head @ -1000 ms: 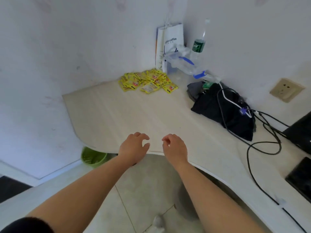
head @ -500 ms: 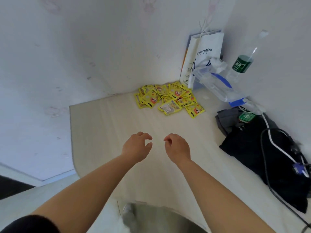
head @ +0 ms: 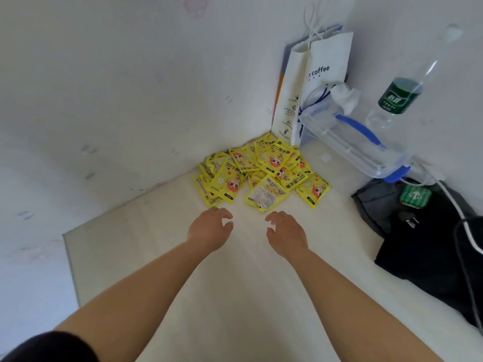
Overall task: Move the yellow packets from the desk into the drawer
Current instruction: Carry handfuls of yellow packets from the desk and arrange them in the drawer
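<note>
Several yellow packets lie in a loose pile in the far corner of the pale desk, against the wall. One packet lies back side up at the front of the pile. My left hand hovers just short of the pile's left edge, fingers loosely curled and holding nothing. Just in front of the turned-over packet, my right hand is likewise relaxed and holds nothing. No drawer is in view.
A white paper coffee bag stands in the corner behind the pile. A clear plastic box with blue clips and a water bottle lean at the right wall. A black bag with cables lies at the right.
The view has closed in on the corner. Both hands have moved forward over the desk and now sit right in front of the packets; they hold nothing throughout.
</note>
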